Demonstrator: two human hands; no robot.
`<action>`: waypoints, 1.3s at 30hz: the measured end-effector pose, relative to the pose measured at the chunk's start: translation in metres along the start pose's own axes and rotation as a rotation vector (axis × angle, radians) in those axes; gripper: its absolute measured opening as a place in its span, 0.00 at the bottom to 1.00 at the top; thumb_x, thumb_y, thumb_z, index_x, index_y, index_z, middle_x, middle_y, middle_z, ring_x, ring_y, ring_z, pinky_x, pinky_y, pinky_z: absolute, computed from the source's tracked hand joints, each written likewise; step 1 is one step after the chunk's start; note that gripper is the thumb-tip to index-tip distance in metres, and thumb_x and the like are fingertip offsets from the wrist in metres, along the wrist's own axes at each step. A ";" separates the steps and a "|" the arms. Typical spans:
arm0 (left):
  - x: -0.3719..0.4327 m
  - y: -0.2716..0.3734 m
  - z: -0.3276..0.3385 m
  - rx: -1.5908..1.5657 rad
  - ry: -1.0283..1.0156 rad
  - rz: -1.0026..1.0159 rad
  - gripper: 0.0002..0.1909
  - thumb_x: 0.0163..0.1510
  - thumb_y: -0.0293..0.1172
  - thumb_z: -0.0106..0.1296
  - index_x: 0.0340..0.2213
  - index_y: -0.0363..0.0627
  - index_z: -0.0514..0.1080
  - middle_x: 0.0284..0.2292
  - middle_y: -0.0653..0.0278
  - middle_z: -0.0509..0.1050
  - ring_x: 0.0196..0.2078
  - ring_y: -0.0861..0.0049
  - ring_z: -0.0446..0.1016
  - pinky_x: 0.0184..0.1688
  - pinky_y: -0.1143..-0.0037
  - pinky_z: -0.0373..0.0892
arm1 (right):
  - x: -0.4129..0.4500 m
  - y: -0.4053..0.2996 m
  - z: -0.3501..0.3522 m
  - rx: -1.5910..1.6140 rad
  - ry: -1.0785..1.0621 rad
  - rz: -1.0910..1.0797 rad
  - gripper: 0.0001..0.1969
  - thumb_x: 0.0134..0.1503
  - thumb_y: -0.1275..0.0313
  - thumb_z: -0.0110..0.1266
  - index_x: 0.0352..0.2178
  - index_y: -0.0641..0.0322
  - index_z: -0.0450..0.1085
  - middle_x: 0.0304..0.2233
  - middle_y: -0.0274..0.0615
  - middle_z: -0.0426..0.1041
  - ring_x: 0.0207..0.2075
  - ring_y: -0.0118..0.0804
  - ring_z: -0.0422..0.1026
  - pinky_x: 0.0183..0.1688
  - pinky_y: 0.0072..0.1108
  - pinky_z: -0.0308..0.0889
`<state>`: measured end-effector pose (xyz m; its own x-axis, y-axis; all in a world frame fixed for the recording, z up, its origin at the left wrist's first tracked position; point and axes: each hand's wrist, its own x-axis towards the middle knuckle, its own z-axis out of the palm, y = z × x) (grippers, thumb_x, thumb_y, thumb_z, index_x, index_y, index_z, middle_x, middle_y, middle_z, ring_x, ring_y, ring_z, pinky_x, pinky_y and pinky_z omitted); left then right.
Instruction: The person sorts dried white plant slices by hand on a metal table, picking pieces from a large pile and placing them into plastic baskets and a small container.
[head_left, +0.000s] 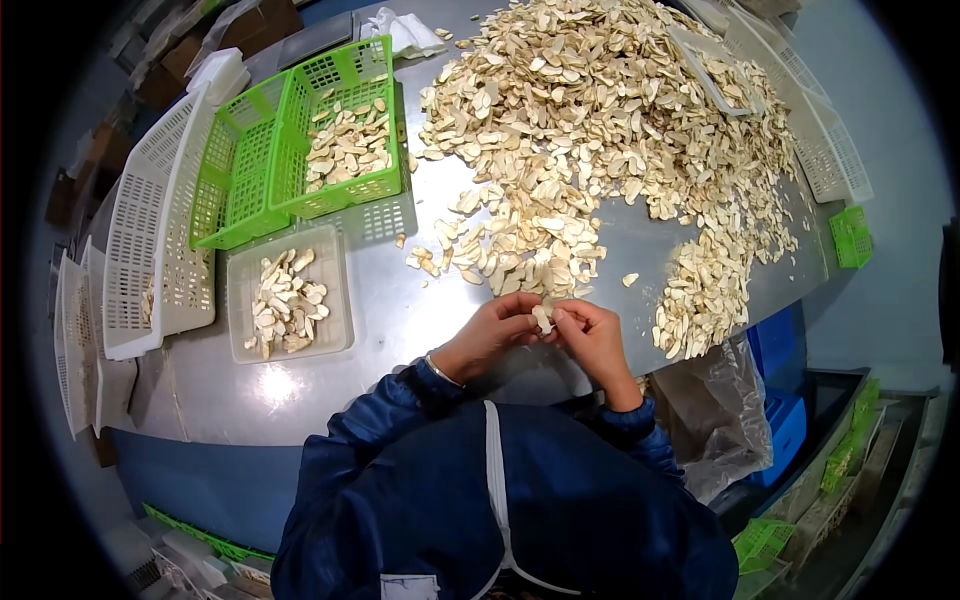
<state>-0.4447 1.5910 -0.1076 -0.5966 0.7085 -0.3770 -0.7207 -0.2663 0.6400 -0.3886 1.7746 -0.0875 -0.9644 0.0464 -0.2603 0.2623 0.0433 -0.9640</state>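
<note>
Between the fingertips of both hands, close to the table's near edge, is a pale dried slice (543, 319), perhaps mushroom or root. My left hand (495, 330) pinches it from the left; my right hand (592, 334) grips its right side. Just beyond the fingers spreads a large heap of similar dried slices (570, 97), reaching to the far side of the metal table (390, 315). A smaller pile of slices (701, 300) lies to the right of my right hand. On the left, a shallow translucent plastic tray (341, 300) holds some slices.
Behind the tray stand green plastic baskets (285, 202), the right one with slices inside. White perforated crates (161, 202) line the left edge, another (829, 150) the far right. A clear plastic bag (720, 412) hangs below the near right edge, beside a blue bin (784, 435).
</note>
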 end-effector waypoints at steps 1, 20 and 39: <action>0.001 -0.002 -0.002 -0.056 -0.004 -0.007 0.13 0.57 0.26 0.50 0.44 0.41 0.69 0.36 0.67 0.72 0.36 0.84 0.71 0.40 0.83 0.68 | 0.000 0.002 0.000 0.042 0.016 0.028 0.10 0.60 0.73 0.52 0.39 0.70 0.73 0.27 0.38 0.76 0.27 0.24 0.75 0.28 0.14 0.68; 0.003 -0.007 -0.005 -0.040 0.008 0.012 0.09 0.57 0.27 0.51 0.41 0.45 0.68 0.34 0.71 0.70 0.32 0.84 0.68 0.36 0.82 0.67 | -0.006 0.003 -0.008 0.228 -0.043 0.266 0.18 0.64 0.61 0.43 0.31 0.65 0.71 0.22 0.33 0.72 0.18 0.22 0.68 0.20 0.12 0.61; 0.002 -0.004 -0.007 -0.061 -0.014 -0.031 0.08 0.60 0.35 0.49 0.34 0.44 0.70 0.29 0.70 0.70 0.30 0.85 0.64 0.36 0.85 0.62 | 0.032 0.003 -0.023 -0.607 0.268 -0.244 0.09 0.55 0.68 0.56 0.34 0.63 0.72 0.22 0.41 0.71 0.19 0.34 0.69 0.24 0.23 0.64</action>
<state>-0.4454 1.5890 -0.1150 -0.5689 0.7261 -0.3862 -0.7591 -0.2829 0.5863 -0.4180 1.7987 -0.0971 -0.9770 0.2057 0.0569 0.0874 0.6288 -0.7726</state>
